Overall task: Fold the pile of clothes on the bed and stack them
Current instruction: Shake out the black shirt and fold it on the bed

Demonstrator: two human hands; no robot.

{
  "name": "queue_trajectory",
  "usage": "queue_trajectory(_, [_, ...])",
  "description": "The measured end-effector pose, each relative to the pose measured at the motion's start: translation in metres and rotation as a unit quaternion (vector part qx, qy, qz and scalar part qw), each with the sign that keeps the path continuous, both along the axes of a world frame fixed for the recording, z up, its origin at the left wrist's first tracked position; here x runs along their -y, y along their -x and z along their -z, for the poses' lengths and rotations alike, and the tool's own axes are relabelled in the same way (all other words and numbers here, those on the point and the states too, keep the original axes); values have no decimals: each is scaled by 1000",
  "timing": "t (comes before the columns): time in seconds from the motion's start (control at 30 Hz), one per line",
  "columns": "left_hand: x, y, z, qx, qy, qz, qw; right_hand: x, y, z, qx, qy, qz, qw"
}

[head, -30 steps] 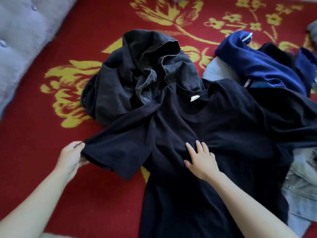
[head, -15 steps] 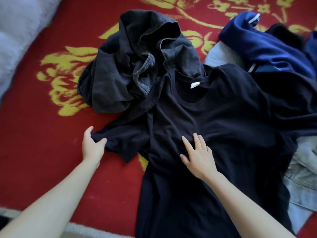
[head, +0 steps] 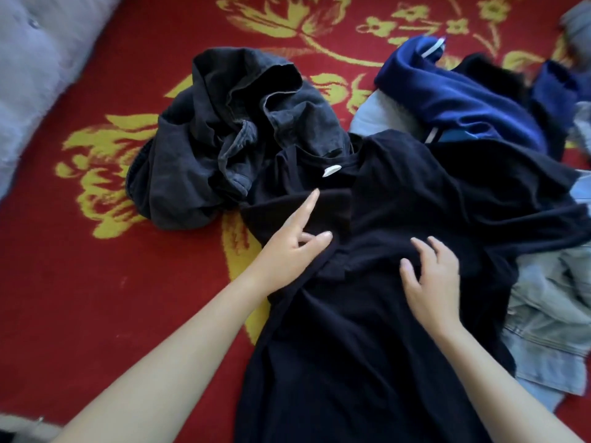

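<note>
A black T-shirt (head: 367,330) lies spread on the red bed cover, its white neck label up. Its left sleeve (head: 323,209) is folded in over the chest. My left hand (head: 287,247) rests on that sleeve with the forefinger straight and the thumb out. My right hand (head: 431,276) lies on the shirt's middle, fingers spread and a little bent, pressing the cloth. A crumpled dark grey garment (head: 224,148) sits just beyond the shirt's collar at the left.
A blue garment (head: 463,100) and pale cloth (head: 380,116) lie at the back right. Light denim (head: 550,321) sits under the shirt's right side. A grey padded headboard (head: 35,68) borders the far left. Red and yellow cover (head: 96,282) shows at left.
My left hand has carried the shirt's left sleeve from out on the cover inward over the chest and let go of its grip. The right hand stayed on the shirt.
</note>
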State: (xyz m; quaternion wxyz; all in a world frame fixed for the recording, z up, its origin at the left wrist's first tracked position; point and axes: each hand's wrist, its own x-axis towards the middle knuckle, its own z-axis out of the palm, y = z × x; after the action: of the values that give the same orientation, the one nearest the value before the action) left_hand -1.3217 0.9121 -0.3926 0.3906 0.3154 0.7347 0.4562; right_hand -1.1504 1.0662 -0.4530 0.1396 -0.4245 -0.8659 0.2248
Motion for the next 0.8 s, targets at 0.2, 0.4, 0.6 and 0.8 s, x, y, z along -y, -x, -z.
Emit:
queue_trajectory(0.2, [25,-2,63,-177,292,113,933,-90,-43,-26,-93,-67,257,960])
queue_trajectory(0.4, [26,-16,83,-223,370,200,879,-158,-58,-20,-258,255,453,814])
queue_trajectory(0.6, [26,-15,84,-226,377,235,867,-182,-58,-15,-273,316,489,765])
queue_trajectory(0.8, [36,-18,83,-228,373,247,865,-181,-64,-13,-267,285,492,778])
